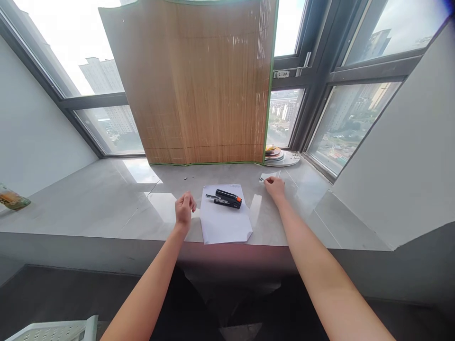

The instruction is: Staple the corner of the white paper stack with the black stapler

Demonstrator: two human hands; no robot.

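Observation:
A black stapler (227, 199) with an orange accent lies opened up on white sheets of paper (222, 225). Its metal magazine points to the left. My left hand (184, 208) rests closed on the sill just left of the paper, with nothing visible in it. To the right of the paper, my right hand (275, 187) has its fingers pinched together at the near edge of a small whitish packet (270, 175). A small dark bit shows at the packet's left end. My fingers partly cover the packet.
The grey tiled windowsill (95, 203) ends at a front edge close to me. A bamboo mat (209, 90) leans against the window. Stacked plates (279, 157) stand at the back right, a snack bag (13, 198) at far left. A white plastic basket (57, 330) is below.

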